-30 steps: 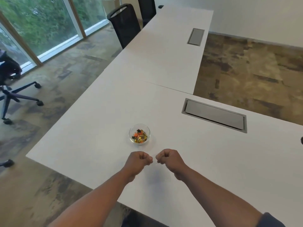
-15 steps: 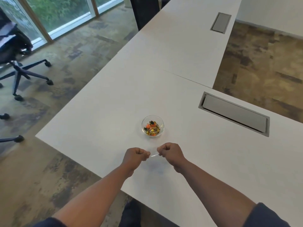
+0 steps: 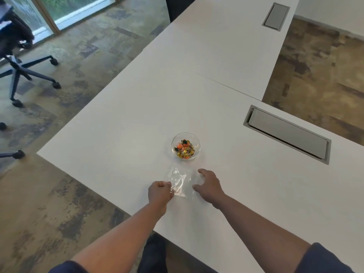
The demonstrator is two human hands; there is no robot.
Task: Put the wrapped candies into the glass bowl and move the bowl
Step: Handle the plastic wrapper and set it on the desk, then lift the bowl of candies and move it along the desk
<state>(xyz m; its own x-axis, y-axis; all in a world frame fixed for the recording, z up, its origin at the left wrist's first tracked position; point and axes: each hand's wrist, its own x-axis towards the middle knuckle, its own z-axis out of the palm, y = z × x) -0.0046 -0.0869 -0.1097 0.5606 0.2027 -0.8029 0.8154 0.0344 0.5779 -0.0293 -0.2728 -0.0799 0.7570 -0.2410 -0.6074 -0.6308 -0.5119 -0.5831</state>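
We look down on a white table (image 3: 122, 123) that runs away from us, with a seam where a second top joins it. A grey hatch (image 3: 286, 133) is set into the top to the right of the bowl, and a smaller hatch of the same kind sits far up near the wall. An office chair (image 3: 17, 56) stands on the patterned floor to the left, well apart from the table.

Both our forearms reach in from the bottom edge, with dark sleeves at the elbows. Between the hands a sheet of clear film (image 3: 180, 183) lies crinkled on the table, just in front of the bowl. Our left hand (image 3: 160, 194) is curled into a fist and pinches the film's near left edge. Our right hand (image 3: 208, 184) is spread, fingers apart and pressed down at the film's right side, gripping nothing that we can make out.

The bowl (image 3: 197, 143) is small, glass, and upright, standing near the middle of the table just beyond the film, clear of both hands. The candies (image 3: 184, 149) sit heaped inside it, orange, gold and dark wrappers mixed.
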